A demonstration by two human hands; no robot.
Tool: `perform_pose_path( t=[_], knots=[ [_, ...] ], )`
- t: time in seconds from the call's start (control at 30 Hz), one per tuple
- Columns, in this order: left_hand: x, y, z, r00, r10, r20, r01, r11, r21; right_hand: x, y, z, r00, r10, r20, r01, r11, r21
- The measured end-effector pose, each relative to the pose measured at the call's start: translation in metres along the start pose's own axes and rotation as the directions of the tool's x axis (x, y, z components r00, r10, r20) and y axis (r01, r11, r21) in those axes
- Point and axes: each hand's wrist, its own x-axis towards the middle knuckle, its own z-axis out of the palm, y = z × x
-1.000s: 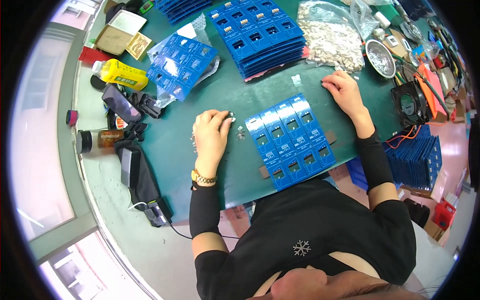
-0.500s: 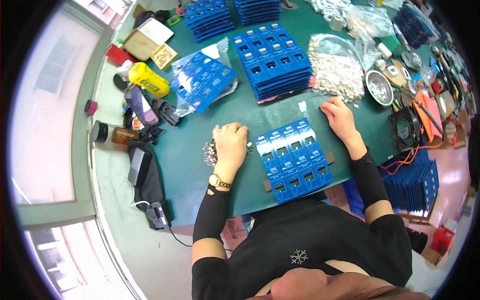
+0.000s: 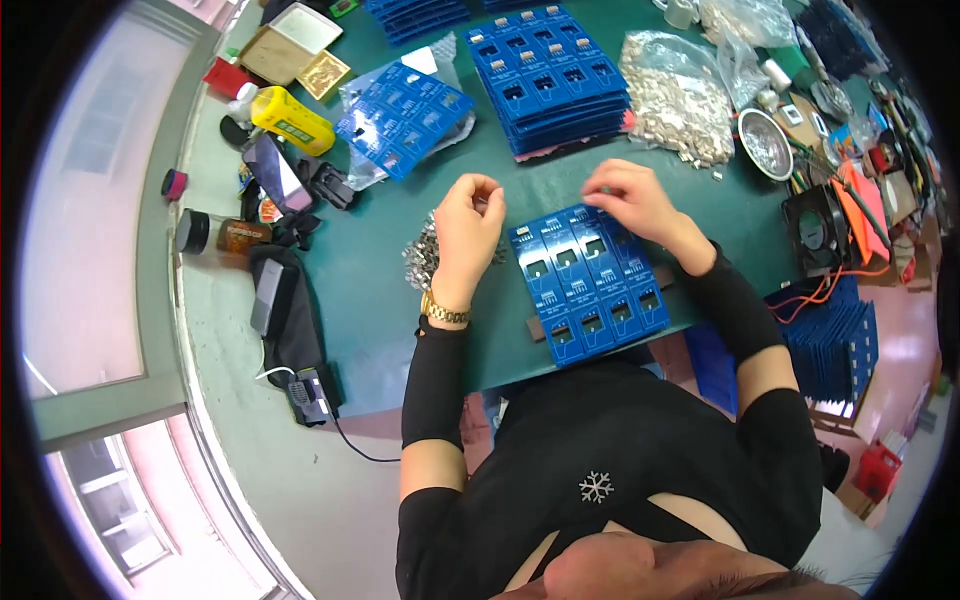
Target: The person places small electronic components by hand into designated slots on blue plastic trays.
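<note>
A blue circuit board panel (image 3: 583, 281), with rows of rectangular cutouts, lies in front of me on the green table. Above its far right corner is my right hand (image 3: 642, 208), thumb and fingers pinched together; whatever they hold is too small to name. My left hand (image 3: 470, 236) is raised off the panel's left side, thumb and forefinger closed in a pinch, with the contents hidden. Just left of that hand sits a pile of small shiny metal parts (image 3: 420, 256). One pale connector (image 3: 522, 232) is at the panel's far left corner.
Beyond the panel rises a stack of blue boards (image 3: 560, 110). A clear bag of whitish connectors (image 3: 680, 115) and a metal bowl (image 3: 765, 145) stand to its right. Leftward are a bagged board (image 3: 405, 120), a yellow bottle (image 3: 292, 120) and a brown jar (image 3: 240, 237).
My right hand has moved left from beside the connector bag to the panel's far edge. My left hand has lifted off the metal parts, uncovering more of the pile. The view has shifted slightly.
</note>
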Motion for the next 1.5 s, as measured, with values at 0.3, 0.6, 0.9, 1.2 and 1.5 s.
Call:
perform_pose_path(
  t=[0.3, 0.6, 0.9, 1.2, 1.5],
  knots=[
    [-0.019, -0.018, 0.009, 0.999, 0.03, -0.012, -0.029, 0.998, 0.059, 0.012, 0.003, 0.037, 0.967, 0.026, 0.252, -0.018, 0.999, -0.032],
    [-0.02, -0.008, 0.015, 0.977, 0.214, -0.01, -0.209, 0.963, 0.168, 0.007, 0.008, 0.048, 0.985, -0.051, 0.166, 0.061, 0.997, -0.055],
    [-0.02, -0.009, 0.013, 0.984, 0.18, 0.014, -0.179, 0.963, 0.201, 0.009, 0.013, 0.049, 0.977, -0.125, 0.174, 0.142, 0.985, -0.093],
    [-0.022, -0.014, 0.021, 0.962, 0.013, 0.273, -0.053, 0.989, 0.137, 0.021, 0.008, 0.04, 0.94, 0.135, 0.312, -0.132, 0.991, -0.031],
    [-0.027, -0.015, 0.026, 0.952, 0.075, 0.295, -0.161, 0.947, 0.278, -0.036, 0.027, -0.083, 0.909, 0.271, -0.318, -0.406, 0.755, -0.515]
  ],
)
